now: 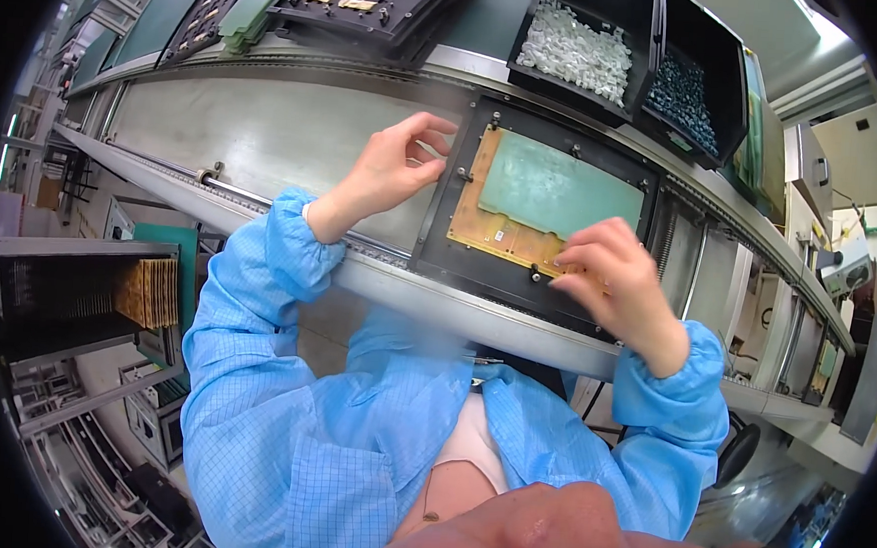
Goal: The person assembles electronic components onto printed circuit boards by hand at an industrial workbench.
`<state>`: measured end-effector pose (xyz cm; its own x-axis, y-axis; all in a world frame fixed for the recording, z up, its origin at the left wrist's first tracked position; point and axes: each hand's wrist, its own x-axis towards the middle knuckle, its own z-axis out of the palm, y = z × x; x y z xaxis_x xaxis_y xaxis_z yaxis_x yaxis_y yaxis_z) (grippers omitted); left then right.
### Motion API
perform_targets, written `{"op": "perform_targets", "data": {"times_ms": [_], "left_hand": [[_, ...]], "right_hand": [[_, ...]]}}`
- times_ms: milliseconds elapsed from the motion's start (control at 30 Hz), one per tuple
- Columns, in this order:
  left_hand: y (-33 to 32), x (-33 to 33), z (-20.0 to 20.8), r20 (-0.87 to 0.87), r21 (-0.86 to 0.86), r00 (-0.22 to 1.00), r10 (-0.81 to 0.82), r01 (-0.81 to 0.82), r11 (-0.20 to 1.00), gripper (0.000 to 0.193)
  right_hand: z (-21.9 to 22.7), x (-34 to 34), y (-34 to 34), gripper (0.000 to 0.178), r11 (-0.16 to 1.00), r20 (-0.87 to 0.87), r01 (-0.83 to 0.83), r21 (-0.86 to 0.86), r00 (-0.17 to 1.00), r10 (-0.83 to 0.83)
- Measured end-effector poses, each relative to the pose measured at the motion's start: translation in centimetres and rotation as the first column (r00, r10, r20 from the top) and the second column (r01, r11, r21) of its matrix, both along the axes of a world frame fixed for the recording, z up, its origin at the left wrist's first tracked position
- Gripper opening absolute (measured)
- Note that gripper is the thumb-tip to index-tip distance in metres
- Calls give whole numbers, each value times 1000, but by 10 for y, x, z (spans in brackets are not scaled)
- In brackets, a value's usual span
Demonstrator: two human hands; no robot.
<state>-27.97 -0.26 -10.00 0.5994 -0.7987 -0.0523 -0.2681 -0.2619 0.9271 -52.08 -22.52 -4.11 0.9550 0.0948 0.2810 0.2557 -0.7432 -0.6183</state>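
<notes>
A black rectangular fixture frame [517,288] lies on the conveyor line before me. Set in it is an orange-yellow circuit board [471,226], mostly covered by a pale green flat plate [562,186]. Several small metal clamps, such as the clamp [464,175] on the left side, stand round the board. My left hand [389,172] hovers beside the frame's left edge, fingers bent and apart, holding nothing visible. Over the board's lower right part, my right hand [612,278] is open with curved fingers, close to the near edge. It hides that corner of board and plate.
Beyond the line stand a black bin of white small parts [574,58] and another bin of dark blue parts [683,103]. Stacked black fixture trays [368,12] lie farther left. A metal rail [486,311] runs along my side; a rack of boards [147,293] is at left.
</notes>
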Motion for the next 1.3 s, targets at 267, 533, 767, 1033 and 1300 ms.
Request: {"op": "perform_targets", "data": {"times_ms": [267,533,767,1033,1300], "left_hand": [[-49,-39,-7,-216,-155,946,-242,212,965,52],[-96,-65,1,173,-258,957,-233,272,927,40],[-45,77,33,632,-530,288,720,-518,672,52],[-17,150,7,231,-137,504,832,-830,541,107],[59,137,14,-369,-496,628,685,-756,426,94]], "right_hand": [[-16,23,56,40,939,57,-272,-208,955,290],[-19,-30,13,29,924,-299,-84,-373,954,-34],[-24,-91,-37,22,851,-249,157,-501,916,-315],[-25,-115,-65,24,809,-298,270,-522,831,-470],[-27,-112,-64,18,811,-287,276,-516,836,-467]]}}
